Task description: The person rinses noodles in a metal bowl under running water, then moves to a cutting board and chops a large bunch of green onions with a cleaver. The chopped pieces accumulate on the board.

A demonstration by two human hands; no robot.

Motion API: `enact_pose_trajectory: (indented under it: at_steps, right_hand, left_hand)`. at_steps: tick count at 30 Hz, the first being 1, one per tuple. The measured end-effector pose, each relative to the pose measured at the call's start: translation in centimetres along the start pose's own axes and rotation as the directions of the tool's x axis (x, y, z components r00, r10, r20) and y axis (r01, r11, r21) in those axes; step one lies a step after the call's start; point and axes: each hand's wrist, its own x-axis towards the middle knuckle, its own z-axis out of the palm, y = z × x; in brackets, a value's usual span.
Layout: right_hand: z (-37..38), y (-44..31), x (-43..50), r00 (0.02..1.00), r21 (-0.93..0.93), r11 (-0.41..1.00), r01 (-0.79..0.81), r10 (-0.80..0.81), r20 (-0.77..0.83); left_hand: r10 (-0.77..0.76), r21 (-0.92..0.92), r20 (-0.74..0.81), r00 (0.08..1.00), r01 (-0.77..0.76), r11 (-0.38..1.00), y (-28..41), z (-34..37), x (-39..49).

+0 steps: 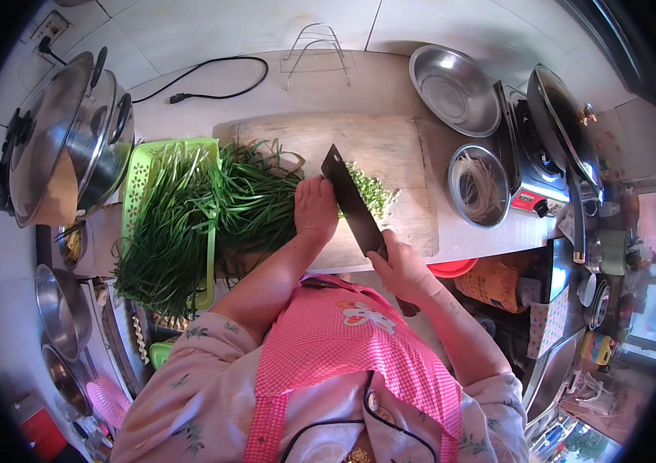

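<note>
My right hand [402, 263] grips the handle of a dark cleaver [354, 205], whose blade stands on edge over a wooden cutting board [328, 127]. Close beside the blade's left face, my left hand [315, 209] presses on a bunch of long green garlic chives [258, 194]. The chives' cut ends lie under or near the fingers, partly hidden. Finely chopped pieces [371, 188] are heaped on the board to the right of the blade. More uncut chives overhang a light green plastic basket [141, 173] at the board's left.
On the right stand an empty steel basin [449, 89], a steel bowl of soaking noodles [479, 185] and a portable gas stove [536, 173] bearing a lidded pan [562, 124]. A large lidded steel pot [93, 144] is at left. A power cord [218, 95] and wire rack [319, 58] lie behind the board.
</note>
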Motion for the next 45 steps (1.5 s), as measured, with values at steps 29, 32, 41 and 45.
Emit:
enact_pose_trajectory:
  at_steps: [29, 32, 41, 45]
  right_hand:
    - [0.5, -0.8, 0.3, 0.985, 0.099, 0.993, 0.06, -0.043, -0.167]
    - [0.8, -1.3, -0.2, 0.996, 0.099, 0.995, -0.002, 0.011, -0.09]
    - [2.2, -1.9, 2.0, 1.0, -0.093, 0.996, 0.01, -0.013, -0.027]
    - [4.1, -0.8, 4.9, 0.987, -0.081, 0.995, 0.053, -0.065, -0.148]
  left_hand:
    - [0.036, 0.056, -0.063, 0.997, -0.032, 0.998, -2.4, -2.1, 0.9]
    - [0.058, 0.064, -0.063, 0.996, -0.054, 0.997, -2.4, -2.1, 0.9]
    - [0.07, 0.032, -0.008, 0.998, -0.07, 0.997, -2.3, -2.2, 1.1]
    - [0.046, 0.034, 0.034, 0.998, -0.047, 0.998, -2.1, -2.7, 1.2]
